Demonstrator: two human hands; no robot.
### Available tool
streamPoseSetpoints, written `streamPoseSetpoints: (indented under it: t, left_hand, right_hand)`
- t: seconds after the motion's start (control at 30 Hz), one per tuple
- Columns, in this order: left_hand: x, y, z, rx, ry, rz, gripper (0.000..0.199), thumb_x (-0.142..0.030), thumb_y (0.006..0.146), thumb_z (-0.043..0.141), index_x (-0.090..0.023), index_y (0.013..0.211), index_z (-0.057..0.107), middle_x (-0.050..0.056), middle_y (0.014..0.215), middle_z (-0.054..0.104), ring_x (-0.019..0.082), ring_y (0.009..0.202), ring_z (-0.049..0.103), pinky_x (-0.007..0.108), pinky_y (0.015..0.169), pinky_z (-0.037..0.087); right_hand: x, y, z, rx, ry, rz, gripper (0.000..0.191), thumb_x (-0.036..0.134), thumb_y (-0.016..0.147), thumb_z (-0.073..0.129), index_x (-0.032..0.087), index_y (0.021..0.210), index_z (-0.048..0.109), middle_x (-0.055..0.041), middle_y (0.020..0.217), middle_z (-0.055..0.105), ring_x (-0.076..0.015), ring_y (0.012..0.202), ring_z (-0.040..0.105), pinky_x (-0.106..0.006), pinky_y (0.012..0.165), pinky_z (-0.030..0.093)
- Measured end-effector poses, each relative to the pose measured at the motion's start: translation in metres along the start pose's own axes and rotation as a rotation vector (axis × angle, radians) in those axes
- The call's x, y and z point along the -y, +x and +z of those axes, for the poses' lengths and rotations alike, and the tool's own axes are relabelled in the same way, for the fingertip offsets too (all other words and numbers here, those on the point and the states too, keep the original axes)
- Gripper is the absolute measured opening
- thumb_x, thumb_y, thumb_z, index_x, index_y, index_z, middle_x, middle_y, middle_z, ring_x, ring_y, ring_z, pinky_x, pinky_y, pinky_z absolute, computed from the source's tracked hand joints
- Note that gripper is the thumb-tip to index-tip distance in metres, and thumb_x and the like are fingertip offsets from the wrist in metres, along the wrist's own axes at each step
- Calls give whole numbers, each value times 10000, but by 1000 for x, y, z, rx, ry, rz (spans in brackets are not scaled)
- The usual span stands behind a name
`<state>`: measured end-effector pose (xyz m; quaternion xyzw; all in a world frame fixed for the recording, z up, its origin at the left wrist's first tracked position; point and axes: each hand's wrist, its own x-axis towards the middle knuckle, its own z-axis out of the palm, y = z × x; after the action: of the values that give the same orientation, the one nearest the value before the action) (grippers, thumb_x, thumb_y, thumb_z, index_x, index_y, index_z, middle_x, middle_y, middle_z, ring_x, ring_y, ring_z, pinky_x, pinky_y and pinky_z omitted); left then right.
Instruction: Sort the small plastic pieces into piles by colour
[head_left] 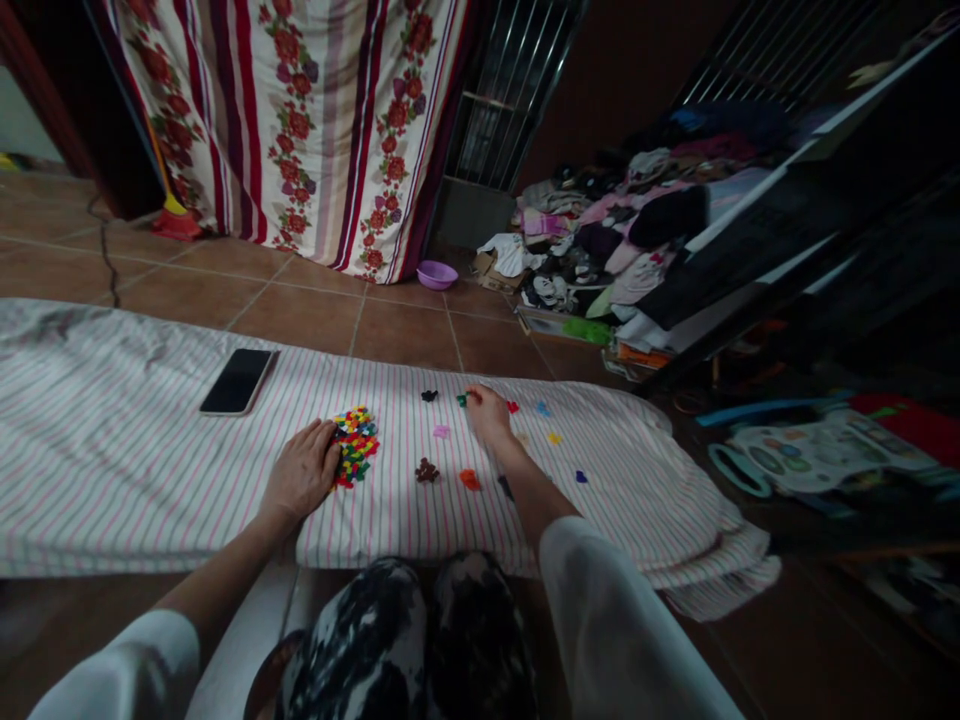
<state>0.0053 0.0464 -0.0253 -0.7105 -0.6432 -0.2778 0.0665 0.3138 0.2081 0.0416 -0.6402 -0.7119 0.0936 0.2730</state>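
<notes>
My left hand lies with its fingers stretched against the left edge of a heap of small mixed-colour pieces on a striped cloth. My right hand is pinched just beside a small group of green pieces; whatever is between its fingertips is too small to make out. Around it lie little single-colour groups: black pieces, pink pieces, brown pieces, orange pieces, red pieces, light blue pieces, yellow pieces and dark blue pieces. My right forearm partly covers a dark group.
A phone rests on the cloth at left. Beyond it, on the tiled floor, are a purple basin, a red broom and a floral curtain. Piled clothes fill the back right, with a dark slanted frame nearby.
</notes>
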Motion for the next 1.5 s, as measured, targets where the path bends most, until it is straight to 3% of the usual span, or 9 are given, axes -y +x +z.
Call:
streamPoseSetpoints:
  t: [0.23, 0.57, 0.7, 0.97, 1.1, 1.23, 1.5]
  left_hand:
    - [-1, 1, -2, 17, 6, -10, 491, -399, 966, 287, -106, 1269, 539, 138, 1288, 615, 262, 1300, 480, 451, 1081, 412]
    - [-3, 2, -6, 32, 11, -11, 502, -400, 972, 284, -90, 1279, 533, 133, 1302, 608, 259, 1304, 475, 441, 1089, 407]
    - [-4, 2, -6, 24, 4, -17, 505, -405, 971, 277, -96, 1278, 531, 141, 1304, 606, 264, 1304, 474, 456, 1085, 410]
    - [-4, 1, -4, 12, -22, -29, 486, -409, 961, 282, -136, 1279, 528, 122, 1305, 606, 264, 1307, 475, 460, 1091, 404]
    - [-4, 2, -6, 35, -23, -41, 490, -398, 964, 272, -122, 1274, 531, 132, 1306, 604, 266, 1309, 471, 462, 1088, 401]
    - [-5, 4, -8, 61, -34, -49, 485, -376, 967, 260, -114, 1273, 530, 135, 1305, 604, 263, 1310, 472, 464, 1079, 408]
    - [-6, 5, -11, 63, -51, -54, 460, -355, 958, 272, -128, 1255, 540, 129, 1296, 609, 260, 1304, 479, 457, 1087, 402]
  right_hand:
    - [-10, 30, 13, 65, -158, 16, 317, 122, 858, 468, 219, 1018, 725, -50, 1024, 732, -179, 977, 664, -255, 891, 451]
    - [-15, 38, 31, 164, -288, 18, 314, 141, 858, 485, 233, 1011, 743, -58, 1062, 731, -181, 1059, 638, -243, 910, 445]
    - [-17, 36, 33, 147, -259, -18, 330, 95, 812, 488, 218, 948, 763, -76, 1021, 738, -199, 1039, 650, -263, 905, 456]
    - [-17, 30, 22, 39, -97, -46, 423, 32, 762, 452, 213, 1019, 735, -62, 1016, 738, -199, 981, 666, -311, 920, 470]
    - [-1, 18, 13, 12, -30, -86, 379, 68, 794, 446, 182, 1024, 725, -84, 1044, 723, -202, 996, 650, -328, 941, 462]
    - [28, -8, 12, 35, 101, -225, 335, 93, 818, 454, 194, 997, 718, -67, 1014, 710, -185, 976, 632, -315, 918, 464]
    - [80, -72, 32, 312, 219, -450, 222, 89, 846, 525, 202, 915, 704, -29, 899, 662, -141, 856, 612, -252, 804, 461]
